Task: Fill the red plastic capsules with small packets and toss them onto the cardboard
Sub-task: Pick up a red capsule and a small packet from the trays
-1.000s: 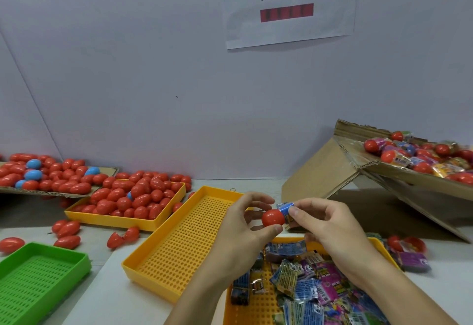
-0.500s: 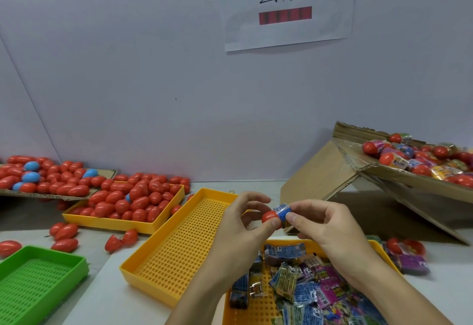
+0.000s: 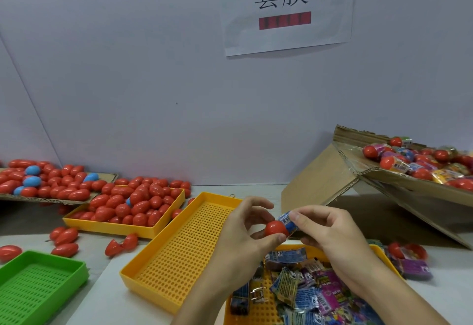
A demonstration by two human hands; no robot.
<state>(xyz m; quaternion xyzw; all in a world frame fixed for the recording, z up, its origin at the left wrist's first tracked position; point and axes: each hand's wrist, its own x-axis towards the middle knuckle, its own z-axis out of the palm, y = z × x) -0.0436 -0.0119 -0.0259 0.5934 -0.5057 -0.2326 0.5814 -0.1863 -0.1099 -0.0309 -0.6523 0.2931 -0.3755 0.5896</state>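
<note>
The left hand (image 3: 245, 232) pinches a red capsule (image 3: 276, 228) between thumb and fingers. The right hand (image 3: 330, 237) pinches a small blue packet (image 3: 288, 219) that touches the capsule. Both are held just above the yellow tray of packets (image 3: 378, 253). The slanted cardboard (image 3: 399, 184), with filled capsules on it, is up and to the right of that tray
</note>
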